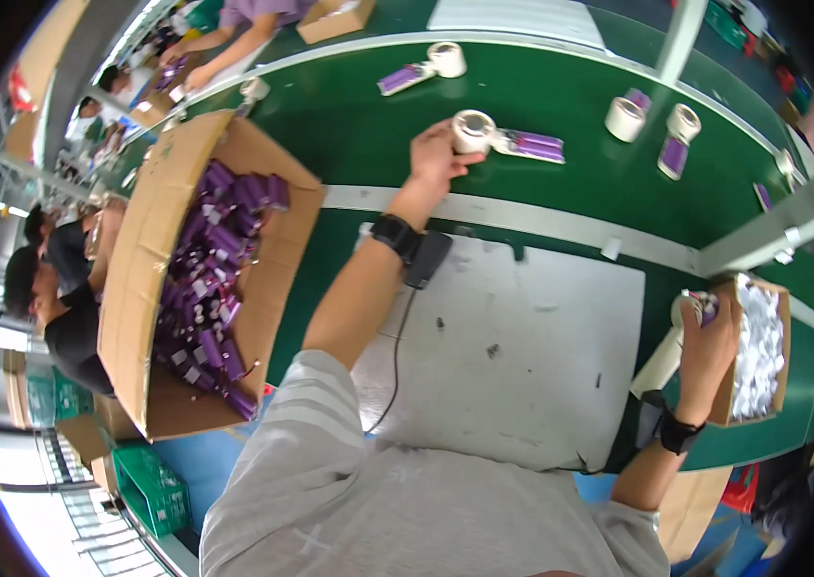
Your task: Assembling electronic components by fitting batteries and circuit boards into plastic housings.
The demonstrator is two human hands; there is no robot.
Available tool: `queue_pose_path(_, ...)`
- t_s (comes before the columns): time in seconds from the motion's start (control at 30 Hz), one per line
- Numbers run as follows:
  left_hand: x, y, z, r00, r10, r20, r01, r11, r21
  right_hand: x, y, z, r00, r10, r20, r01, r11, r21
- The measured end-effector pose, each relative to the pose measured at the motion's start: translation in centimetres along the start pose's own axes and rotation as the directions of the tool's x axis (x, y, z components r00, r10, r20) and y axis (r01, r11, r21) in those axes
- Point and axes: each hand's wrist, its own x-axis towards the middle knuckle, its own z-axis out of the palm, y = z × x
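Your left hand (438,154), upper centre of the frame, is partly closed, fingers and thumb gripping the sides of a white roll (473,132); a purple pack (534,145) lies at the roll's right. The roll is probably light, firm and smooth, best held by its outer wall. Your right hand (711,338), right of frame, is closed on a purple-and-white piece (708,306) beside an open carton (782,351).

Grey shirt (426,510), pale sleeve stripes (315,405), black wrist straps (393,234), boxy module (429,260), thin cable (398,358)
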Motion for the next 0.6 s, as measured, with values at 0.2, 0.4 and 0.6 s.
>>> queue_pose_path(0.2, -6.7, 2.2, 1.8, 0.997, 0.072, -0.011, -0.068, 0.976, 0.209, 0.5, 0.5, 1.7, 0.999, 0.02, 0.036, -0.022, 0.998, 0.064)
queue_pose_path(0.4, -18.8, 0.9, 5.1, 0.734, 0.02, 0.679, -0.301, 0.906, 0.298, -0.7, -4.1, 1.6, 0.965, -0.109, 0.24, -0.16, 0.479, 0.863)
queue_pose_path(0.6, -20.3, -1.1, 3.6, 0.764, -0.353, 0.54, 0.217, 0.929, 0.3, -5.6, -7.0, 6.5, 0.872, -0.341, 0.352, -0.289, 0.222, 0.931)
